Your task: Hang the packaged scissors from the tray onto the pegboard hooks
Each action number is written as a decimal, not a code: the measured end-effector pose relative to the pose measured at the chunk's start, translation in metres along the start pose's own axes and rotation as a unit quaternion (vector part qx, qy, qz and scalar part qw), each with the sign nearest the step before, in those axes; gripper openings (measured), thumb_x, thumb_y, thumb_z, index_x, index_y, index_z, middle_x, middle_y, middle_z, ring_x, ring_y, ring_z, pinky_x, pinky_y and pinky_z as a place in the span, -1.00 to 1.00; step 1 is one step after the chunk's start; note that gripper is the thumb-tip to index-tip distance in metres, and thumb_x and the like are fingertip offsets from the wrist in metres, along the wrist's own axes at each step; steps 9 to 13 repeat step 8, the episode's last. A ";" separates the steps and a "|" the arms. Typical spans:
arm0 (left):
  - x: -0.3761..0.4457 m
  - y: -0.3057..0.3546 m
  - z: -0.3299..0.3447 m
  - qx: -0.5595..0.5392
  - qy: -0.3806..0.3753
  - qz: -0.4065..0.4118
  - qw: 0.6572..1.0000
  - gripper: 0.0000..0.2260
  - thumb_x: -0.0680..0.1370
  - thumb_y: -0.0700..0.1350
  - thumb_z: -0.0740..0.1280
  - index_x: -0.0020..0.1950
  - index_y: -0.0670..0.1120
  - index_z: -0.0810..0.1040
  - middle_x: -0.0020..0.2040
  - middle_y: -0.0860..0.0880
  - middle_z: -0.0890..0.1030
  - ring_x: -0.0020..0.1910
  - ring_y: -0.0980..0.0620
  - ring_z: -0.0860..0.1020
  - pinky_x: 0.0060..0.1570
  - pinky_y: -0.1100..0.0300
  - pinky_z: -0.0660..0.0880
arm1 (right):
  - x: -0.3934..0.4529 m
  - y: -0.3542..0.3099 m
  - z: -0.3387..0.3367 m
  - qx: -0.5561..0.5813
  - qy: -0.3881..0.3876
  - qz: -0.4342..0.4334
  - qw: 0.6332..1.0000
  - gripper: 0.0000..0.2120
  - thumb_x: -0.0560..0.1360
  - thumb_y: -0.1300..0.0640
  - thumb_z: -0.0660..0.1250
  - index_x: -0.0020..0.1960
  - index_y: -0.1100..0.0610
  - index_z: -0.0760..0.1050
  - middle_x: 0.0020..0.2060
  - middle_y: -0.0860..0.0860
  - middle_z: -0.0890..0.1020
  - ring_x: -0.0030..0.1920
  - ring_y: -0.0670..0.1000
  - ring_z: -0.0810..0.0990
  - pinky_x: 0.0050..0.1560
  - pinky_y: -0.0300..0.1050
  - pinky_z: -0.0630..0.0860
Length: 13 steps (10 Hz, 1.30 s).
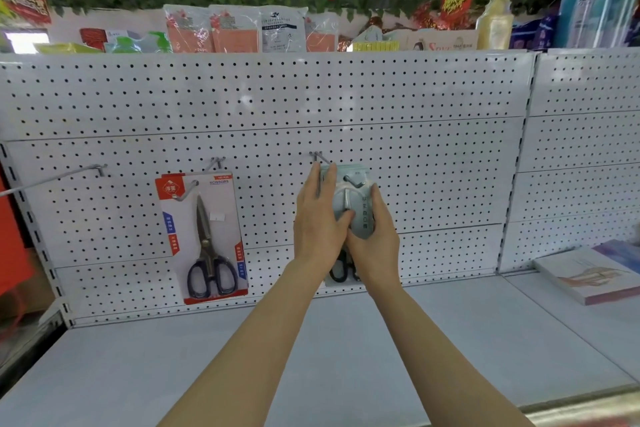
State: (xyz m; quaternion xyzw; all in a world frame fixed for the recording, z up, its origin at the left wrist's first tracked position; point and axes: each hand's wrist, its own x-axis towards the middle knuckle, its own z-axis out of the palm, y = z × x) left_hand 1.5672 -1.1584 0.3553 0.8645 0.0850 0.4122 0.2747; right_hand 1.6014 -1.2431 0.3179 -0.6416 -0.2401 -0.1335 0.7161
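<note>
A white pegboard [415,156] carries three metal hooks. A red-and-white scissors package [204,236] hangs on the middle hook [211,170]. Both my hands hold a pale green scissors package [360,198] against the right hook [317,158], whose wire passes through the package's top. My left hand [320,218] lies over its left side with fingers reaching up to the hook. Gripping its right edge lower down is my right hand [375,239]. Black scissor handles [341,270] peek out below my wrists. The left hook [62,177] is bare. The tray is not visible.
A grey shelf [311,350] runs below the pegboard. A book [595,270] lies on the shelf at the right. Packaged goods [242,29] and a bottle [493,22] stand on top of the unit under green leaf decoration. The long left hook sticks out towards me.
</note>
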 end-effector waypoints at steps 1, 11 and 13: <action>0.005 -0.006 0.003 0.003 -0.002 0.005 1.000 -0.24 0.52 -0.12 0.43 0.60 0.10 0.07 0.62 0.07 0.01 0.56 0.00 0.17 0.37 0.02 0.40 | 0.005 0.003 0.006 -0.003 0.005 0.008 1.000 -0.24 0.45 0.16 0.44 0.51 -0.17 0.15 0.39 -0.19 0.42 0.34 -0.20 0.43 0.29 -0.05 0.49; -0.038 -0.031 -0.044 0.072 -0.044 -0.021 0.996 -0.19 0.57 0.02 0.35 0.60 0.16 -0.17 0.61 0.16 -0.15 0.56 0.02 0.16 0.29 0.08 0.43 | -0.025 -0.013 -0.014 -0.180 -0.035 0.005 0.983 -0.22 0.44 0.19 0.44 0.53 0.02 0.13 0.39 -0.09 0.38 0.31 -0.06 0.40 0.14 -0.18 0.37; -0.038 -0.031 -0.044 0.072 -0.044 -0.021 0.996 -0.19 0.57 0.02 0.35 0.60 0.16 -0.17 0.61 0.16 -0.15 0.56 0.02 0.16 0.29 0.08 0.43 | -0.025 -0.013 -0.014 -0.180 -0.035 0.005 0.983 -0.22 0.44 0.19 0.44 0.53 0.02 0.13 0.39 -0.09 0.38 0.31 -0.06 0.40 0.14 -0.18 0.37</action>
